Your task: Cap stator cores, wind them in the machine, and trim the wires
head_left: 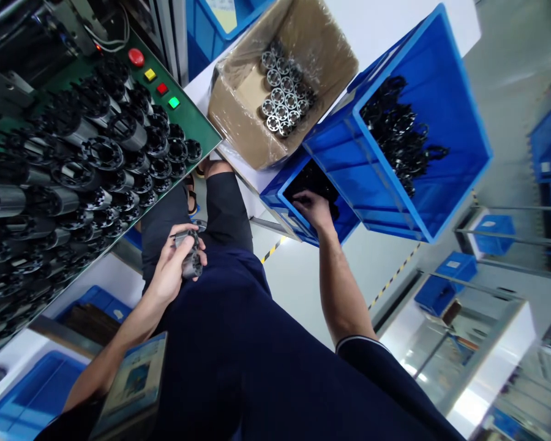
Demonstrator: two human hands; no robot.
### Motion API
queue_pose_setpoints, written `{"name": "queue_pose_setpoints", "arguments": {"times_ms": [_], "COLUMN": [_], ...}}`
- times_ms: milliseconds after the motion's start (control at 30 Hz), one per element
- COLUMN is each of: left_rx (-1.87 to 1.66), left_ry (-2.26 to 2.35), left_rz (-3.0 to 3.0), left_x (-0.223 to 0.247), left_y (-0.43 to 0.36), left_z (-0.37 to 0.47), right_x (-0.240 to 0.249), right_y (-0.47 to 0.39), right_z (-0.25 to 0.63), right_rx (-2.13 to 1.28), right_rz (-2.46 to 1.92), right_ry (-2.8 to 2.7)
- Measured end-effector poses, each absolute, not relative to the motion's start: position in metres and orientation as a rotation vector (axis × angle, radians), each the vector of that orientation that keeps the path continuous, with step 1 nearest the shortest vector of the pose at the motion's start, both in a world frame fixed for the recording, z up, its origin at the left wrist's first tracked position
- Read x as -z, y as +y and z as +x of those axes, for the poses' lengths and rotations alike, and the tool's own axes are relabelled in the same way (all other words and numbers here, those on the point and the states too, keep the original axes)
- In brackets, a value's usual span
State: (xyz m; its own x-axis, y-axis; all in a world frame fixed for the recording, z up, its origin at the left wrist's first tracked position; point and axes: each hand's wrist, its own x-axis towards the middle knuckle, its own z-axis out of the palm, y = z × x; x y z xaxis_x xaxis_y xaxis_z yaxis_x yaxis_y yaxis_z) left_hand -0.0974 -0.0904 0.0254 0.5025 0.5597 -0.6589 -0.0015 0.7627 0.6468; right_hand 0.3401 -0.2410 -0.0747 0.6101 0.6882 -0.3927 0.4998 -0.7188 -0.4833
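Observation:
My left hand (175, 262) is closed around a grey metal stator core (192, 260), held above my lap. Over at the right, my right hand (313, 208) reaches into a small blue bin (291, 218) of dark parts, its fingers bent together. Whatever is between those fingers is too dark to make out. Behind that bin, a cardboard box (239, 125) lined with clear plastic holds several bare stator cores (281, 105) standing on end. A larger blue bin (459, 122) contains black plastic pieces (397, 131).
Several stator cores with black end pieces (101, 153) crowd the green machine table (197, 119) at the left. A red button (136, 57) and a lit green button (173, 103) sit near its edge. White shelving (482, 361) with blue bins stands at the right.

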Motion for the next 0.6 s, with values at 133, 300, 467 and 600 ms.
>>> {"name": "queue_pose_setpoints", "arguments": {"times_ms": [133, 300, 467, 600], "left_rx": [-0.424, -0.504, -0.546, -0.584], "left_ry": [0.917, 0.747, 0.534, 0.416], "left_rz": [0.665, 0.739, 0.743, 0.738], "left_x": [-0.023, -0.031, -0.057, -0.073], "left_y": [-0.098, -0.102, -0.101, -0.103], "left_z": [-0.098, -0.097, -0.083, -0.068], "right_x": [0.06, 0.032, -0.035, -0.105], "right_y": [-0.251, -0.26, -0.248, -0.22], "right_z": [0.331, 0.316, 0.255, 0.169], "right_rx": [-0.606, -0.399, -0.269, -0.271], "right_rz": [-2.48, -2.413, -2.078, -1.565], "right_ry": [-0.896, -0.818, -0.939, -1.263]}}
